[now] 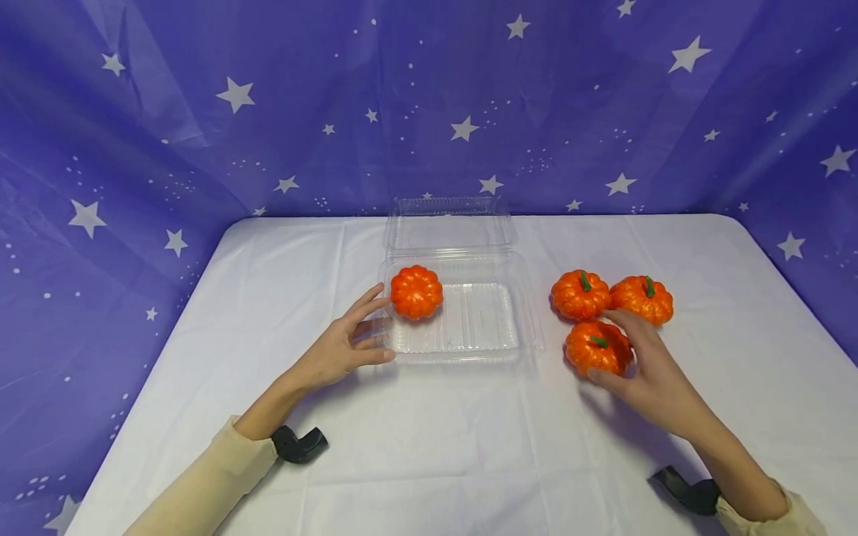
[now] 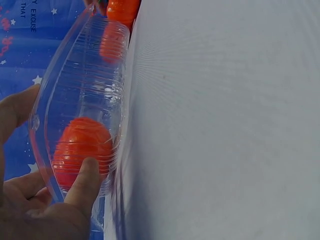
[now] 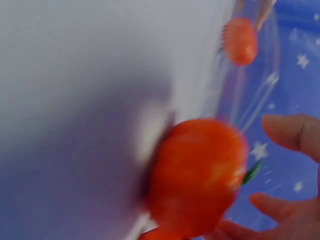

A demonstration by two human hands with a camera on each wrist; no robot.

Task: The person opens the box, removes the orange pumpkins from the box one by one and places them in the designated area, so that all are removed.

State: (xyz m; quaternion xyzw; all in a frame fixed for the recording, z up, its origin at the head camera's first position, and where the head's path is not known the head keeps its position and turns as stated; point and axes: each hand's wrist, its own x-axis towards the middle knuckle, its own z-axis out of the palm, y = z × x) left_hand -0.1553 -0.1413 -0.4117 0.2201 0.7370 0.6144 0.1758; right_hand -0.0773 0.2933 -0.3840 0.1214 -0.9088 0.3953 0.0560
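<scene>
A clear plastic clamshell container [image 1: 462, 357] lies with its lid [image 1: 450, 223] folded back. Inside its left end sits one orange toy pumpkin [image 1: 416, 292], no stem showing. My left hand [image 1: 342, 346] is at the container's left end with fingers spread; in the left wrist view one fingertip [image 2: 90, 167] rests against the ribbed wall. On the right, my right hand [image 1: 653, 372] reaches around the nearest green-stemmed pumpkin [image 1: 599, 348]. The right wrist view shows its fingers [image 3: 290, 132] spread above that pumpkin [image 3: 197, 175], with a gap between.
Two more green-stemmed pumpkins, one [image 1: 580, 295] beside another [image 1: 642, 300], sit just behind the near one. A white cloth [image 1: 429, 447] covers the table. A purple star-patterned curtain [image 1: 429, 97] hangs along the back and sides.
</scene>
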